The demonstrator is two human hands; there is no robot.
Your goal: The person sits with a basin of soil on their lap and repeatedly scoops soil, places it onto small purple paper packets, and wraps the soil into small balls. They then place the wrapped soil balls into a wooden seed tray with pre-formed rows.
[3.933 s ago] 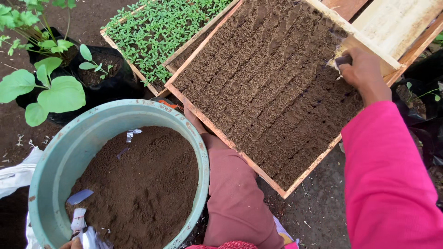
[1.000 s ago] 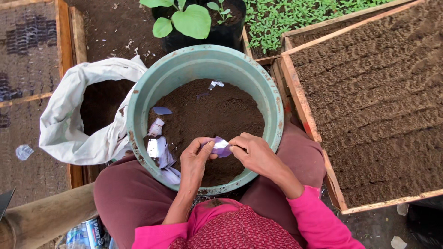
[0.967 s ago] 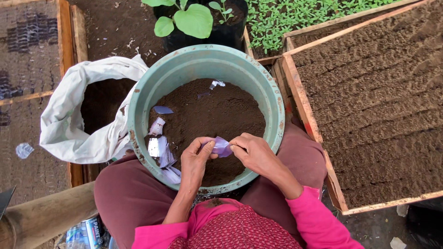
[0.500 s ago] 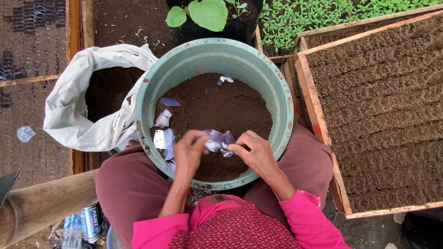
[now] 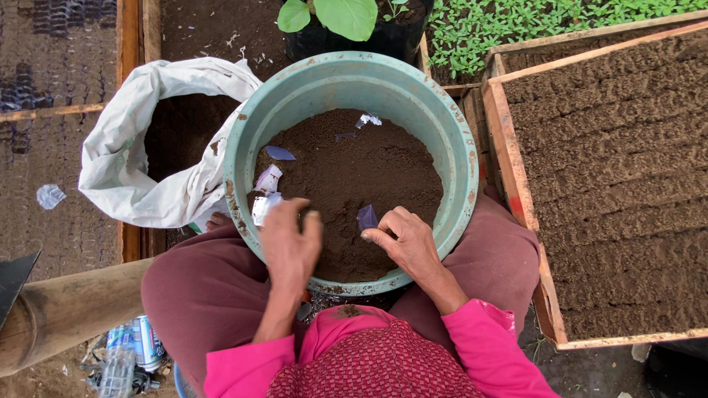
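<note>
A teal plastic basin (image 5: 457, 147) half full of dark soil rests between my knees. My right hand (image 5: 407, 247) pinches a small purple packet (image 5: 366, 217) between thumb and fingers just above the soil. My left hand (image 5: 291, 247) hovers palm down over the basin's near left side, fingers curled. Its fingertips are beside a few white and silver torn packet scraps (image 5: 264, 205) lying on the soil. Whether the left hand holds a scrap is hidden by the back of the hand.
A wooden seed tray (image 5: 509, 169) of furrowed soil lies to the right. A tray of green seedlings (image 5: 501, 26) and a black potted plant (image 5: 346, 18) are behind. A white sack (image 5: 125, 169) of soil sits left. A bamboo pole (image 5: 66, 313) and crushed bottles (image 5: 133, 350) lie at lower left.
Both hands held the purple packet together and pulled at it. Now they are apart: the left has moved left toward the scraps, and the right keeps the purple packet.
</note>
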